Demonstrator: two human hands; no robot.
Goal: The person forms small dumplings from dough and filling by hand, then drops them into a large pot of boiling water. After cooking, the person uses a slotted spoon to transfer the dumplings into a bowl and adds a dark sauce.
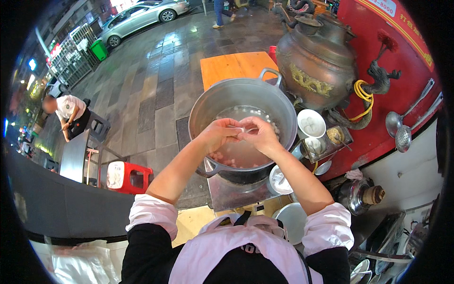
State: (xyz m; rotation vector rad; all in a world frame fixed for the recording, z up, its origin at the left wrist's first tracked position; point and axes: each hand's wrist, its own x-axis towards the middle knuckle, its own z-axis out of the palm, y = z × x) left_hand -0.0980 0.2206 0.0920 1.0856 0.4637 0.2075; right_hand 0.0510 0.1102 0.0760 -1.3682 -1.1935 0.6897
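Over a large two-handled metal pot (pixel 204 106) my left hand (pixel 220 136) and my right hand (pixel 259 135) meet at the fingertips. Between them they pinch a small whitish piece (pixel 241 129), too small to identify. Cloudy liquid (pixel 244 151) fills the lower part of the pot, with small white lumps near its far side and pinkish lumps near its close side. Right of the pot stand a white bowl (pixel 311 123) holding round white pieces and, closer to me, another white bowl (pixel 281 179) with white contents.
A big copper kettle (pixel 315 64) with a dragon spout stands at the back right. Two metal ladles (pixel 393 124) hang on the red wall. A tray (pixel 345 136) carries small containers. An orange wooden board (pixel 234 65) lies behind the pot. At left are a red stool (pixel 136 177) and a seated person (pixel 69 113).
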